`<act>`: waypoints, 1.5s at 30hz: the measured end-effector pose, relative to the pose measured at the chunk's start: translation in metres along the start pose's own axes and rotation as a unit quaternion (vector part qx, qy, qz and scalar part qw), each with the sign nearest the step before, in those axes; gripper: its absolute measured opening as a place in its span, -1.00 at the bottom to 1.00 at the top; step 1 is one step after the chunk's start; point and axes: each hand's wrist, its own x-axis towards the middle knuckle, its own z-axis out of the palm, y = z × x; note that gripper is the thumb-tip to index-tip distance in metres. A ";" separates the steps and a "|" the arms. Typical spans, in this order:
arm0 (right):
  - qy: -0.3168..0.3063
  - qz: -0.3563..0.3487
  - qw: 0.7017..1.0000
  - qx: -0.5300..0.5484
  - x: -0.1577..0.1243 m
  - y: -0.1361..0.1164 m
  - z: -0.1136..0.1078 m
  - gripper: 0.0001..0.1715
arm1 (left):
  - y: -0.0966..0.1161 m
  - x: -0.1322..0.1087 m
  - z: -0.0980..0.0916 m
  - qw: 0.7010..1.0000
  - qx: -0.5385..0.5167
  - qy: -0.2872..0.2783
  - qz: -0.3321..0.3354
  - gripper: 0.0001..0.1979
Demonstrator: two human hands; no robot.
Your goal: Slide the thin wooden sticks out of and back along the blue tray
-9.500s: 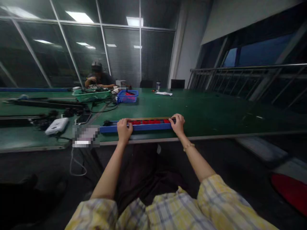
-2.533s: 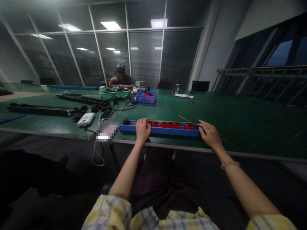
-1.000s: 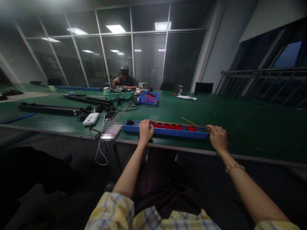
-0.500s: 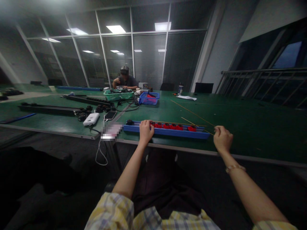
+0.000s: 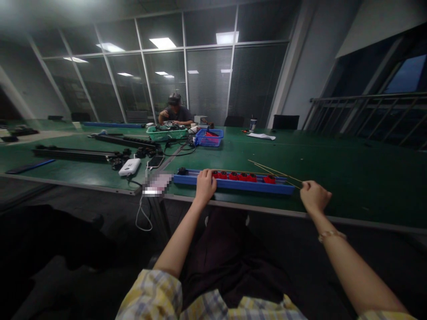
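On the table before me lies a long blue channel (image 5: 253, 186), its inside holding several red pieces with black centres (image 5: 233, 176) in a row. A small black piece (image 5: 182, 170) sits at its left end. My left hand (image 5: 206, 186) is closed over the left part of the channel, beside the leftmost visible red piece; its fingertips are partly hidden. Past the channel's right end, my right hand (image 5: 314, 195) pinches thin yellow strands (image 5: 278, 170). They stretch leftward from the fingers over and behind the channel, and whether they are string or wire I cannot tell.
Left of the channel are a blurred-out object (image 5: 158, 183), a phone (image 5: 155, 162) and a white power bank (image 5: 130, 167) with cables. Dark rails (image 5: 75, 153) lie farther left. Green (image 5: 167, 133) and blue baskets (image 5: 209, 138) stand ahead, where a person (image 5: 176, 113) sits.
My right hand has moved slightly right and down, pulling the yellow strands along, so their far ends lie nearer. My left hand keeps its place on the channel.
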 end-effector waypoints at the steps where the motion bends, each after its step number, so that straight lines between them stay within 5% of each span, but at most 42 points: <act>1: -0.003 0.001 1.000 -0.002 0.000 0.000 0.000 -0.57 | 0.000 -0.001 0.000 1.000 0.005 -0.008 0.005 -0.68; 15: -0.110 0.034 0.992 -0.054 0.000 0.000 -0.001 -0.48 | 0.007 -0.023 -0.008 0.996 0.043 -0.062 0.046 -0.47; 45: -0.120 -0.034 0.988 -0.095 0.001 0.010 0.012 -0.51 | 0.005 -0.027 -0.011 0.994 0.051 -0.084 0.042 -0.42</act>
